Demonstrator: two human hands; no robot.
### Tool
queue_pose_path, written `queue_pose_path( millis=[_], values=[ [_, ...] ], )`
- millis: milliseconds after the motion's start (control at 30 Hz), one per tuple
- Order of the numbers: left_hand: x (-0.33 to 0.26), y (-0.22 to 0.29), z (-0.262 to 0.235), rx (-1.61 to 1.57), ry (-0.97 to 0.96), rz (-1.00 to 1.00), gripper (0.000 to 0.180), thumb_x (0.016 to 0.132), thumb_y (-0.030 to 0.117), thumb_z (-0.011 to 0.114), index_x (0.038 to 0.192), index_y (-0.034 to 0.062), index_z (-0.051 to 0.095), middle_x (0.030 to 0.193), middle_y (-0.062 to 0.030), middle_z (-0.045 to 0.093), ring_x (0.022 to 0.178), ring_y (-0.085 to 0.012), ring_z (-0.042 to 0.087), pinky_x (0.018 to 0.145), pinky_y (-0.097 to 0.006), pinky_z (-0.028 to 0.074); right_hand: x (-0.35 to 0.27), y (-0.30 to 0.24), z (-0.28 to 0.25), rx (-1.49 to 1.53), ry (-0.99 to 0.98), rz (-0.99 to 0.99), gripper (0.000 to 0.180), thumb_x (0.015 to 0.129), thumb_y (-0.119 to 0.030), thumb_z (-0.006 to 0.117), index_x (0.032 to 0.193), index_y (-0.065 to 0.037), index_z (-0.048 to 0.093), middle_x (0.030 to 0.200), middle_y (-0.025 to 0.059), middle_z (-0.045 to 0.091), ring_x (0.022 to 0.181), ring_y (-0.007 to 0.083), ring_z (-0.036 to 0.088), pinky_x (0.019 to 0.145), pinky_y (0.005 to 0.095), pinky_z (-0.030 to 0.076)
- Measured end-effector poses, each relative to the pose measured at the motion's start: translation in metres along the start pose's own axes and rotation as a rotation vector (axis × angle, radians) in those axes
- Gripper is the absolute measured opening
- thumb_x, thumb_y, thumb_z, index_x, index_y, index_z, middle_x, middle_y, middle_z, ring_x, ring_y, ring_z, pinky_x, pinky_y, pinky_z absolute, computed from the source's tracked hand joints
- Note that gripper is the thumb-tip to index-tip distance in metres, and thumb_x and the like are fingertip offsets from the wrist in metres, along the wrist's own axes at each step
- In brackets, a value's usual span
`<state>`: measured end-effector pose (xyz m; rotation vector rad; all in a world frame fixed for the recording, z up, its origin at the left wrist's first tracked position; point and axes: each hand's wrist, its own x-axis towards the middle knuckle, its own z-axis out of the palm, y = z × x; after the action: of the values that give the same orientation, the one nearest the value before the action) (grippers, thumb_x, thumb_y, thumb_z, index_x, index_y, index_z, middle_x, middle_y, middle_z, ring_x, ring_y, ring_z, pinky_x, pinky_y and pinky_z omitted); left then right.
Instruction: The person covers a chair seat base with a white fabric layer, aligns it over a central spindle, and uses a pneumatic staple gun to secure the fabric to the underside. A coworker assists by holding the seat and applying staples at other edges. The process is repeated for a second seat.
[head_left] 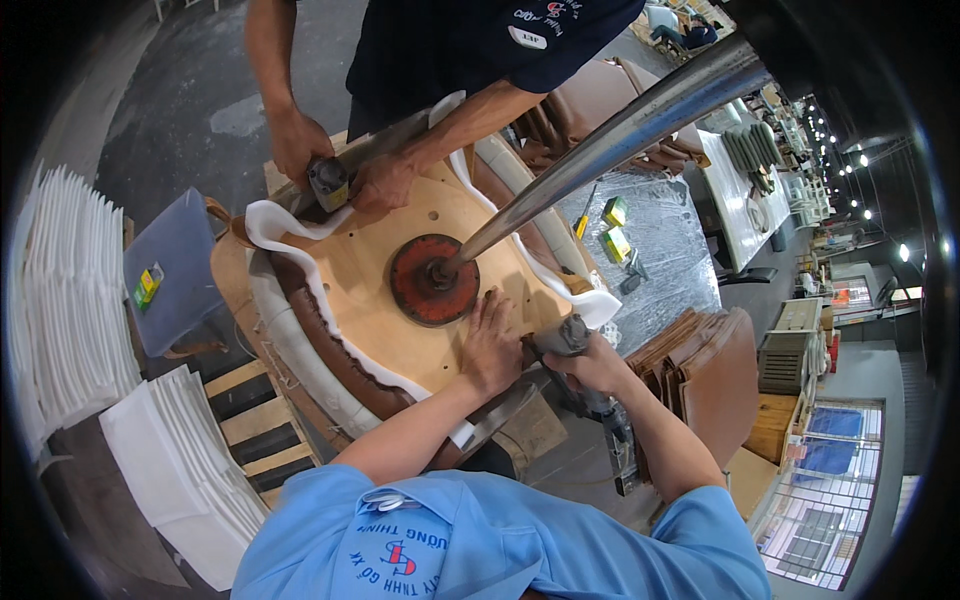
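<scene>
A pale plywood seat panel [375, 255] lies under a red round press plate [412, 280] on a long metal rod [610, 135]. White foam padding [335, 335] and brown leather [318, 310] curl up around its edges. My left hand [492, 342] rests on the panel beside the press plate, fingers stretched out. In my right hand [592, 366] is a grey staple gun [565, 338], held at the panel's near right edge. Across from me a co-worker's hand [297, 150] holds another staple gun [327, 184] at the far edge; the other hand [384, 183] presses there.
White foam sheets [75, 300] are stacked at the left, near a blue board [180, 270] with a small box. Brown leather pieces [705, 385] stand at the right. Behind them, a plastic-covered table [665, 240] carries small green-yellow boxes [615, 243]. The rod slants across the workspace.
</scene>
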<state>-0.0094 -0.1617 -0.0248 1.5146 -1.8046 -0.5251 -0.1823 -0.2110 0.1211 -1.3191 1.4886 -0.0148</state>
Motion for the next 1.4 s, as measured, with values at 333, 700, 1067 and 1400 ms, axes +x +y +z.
queue_pose_path(
  millis=[333,700,1067,1400],
  values=[
    [0.001,0.003,-0.013,-0.054,-0.124,-0.029,0.017,0.084,0.016,0.080,0.094,0.0023,0.081,0.157,-0.0196,0.052,0.163,-0.0435,0.030,0.135,-0.059,0.020,-0.001,0.002,0.004,0.068,0.048,0.001,0.033,0.095,-0.015,0.082,0.121,0.000,0.069,0.079,0.0046,0.068,0.053,0.0153,0.063,0.049,0.0334,0.052],
    [0.002,0.000,-0.004,-0.066,-0.081,-0.025,0.040,0.086,0.017,0.077,0.123,-0.0001,0.076,0.153,-0.0211,0.052,0.163,-0.0435,0.029,0.136,-0.058,0.018,0.000,-0.004,0.008,0.002,0.053,-0.015,0.034,0.094,-0.018,0.083,0.121,-0.001,0.072,0.079,0.0057,0.070,0.054,0.0145,0.063,0.050,0.0335,0.051],
    [-0.008,-0.009,-0.018,-0.056,-0.083,0.060,0.015,0.085,0.017,0.078,0.090,0.0026,0.082,0.155,-0.0223,0.055,0.161,-0.0469,0.033,0.134,-0.061,0.023,0.000,-0.002,0.009,-0.059,0.045,-0.013,0.036,0.094,-0.019,0.085,0.121,0.000,0.070,0.078,0.0059,0.070,0.054,0.0133,0.063,0.048,0.0313,0.051],
    [-0.008,-0.009,-0.008,-0.064,0.047,0.065,0.018,0.088,0.018,0.074,0.087,0.0009,0.081,0.153,-0.0226,0.057,0.159,-0.0477,0.036,0.133,-0.060,0.023,-0.001,-0.008,0.019,-0.055,0.034,-0.003,0.045,0.092,-0.016,0.087,0.128,-0.001,0.066,0.085,0.0057,0.072,0.055,0.0138,0.063,0.048,0.0312,0.051]
  ],
)
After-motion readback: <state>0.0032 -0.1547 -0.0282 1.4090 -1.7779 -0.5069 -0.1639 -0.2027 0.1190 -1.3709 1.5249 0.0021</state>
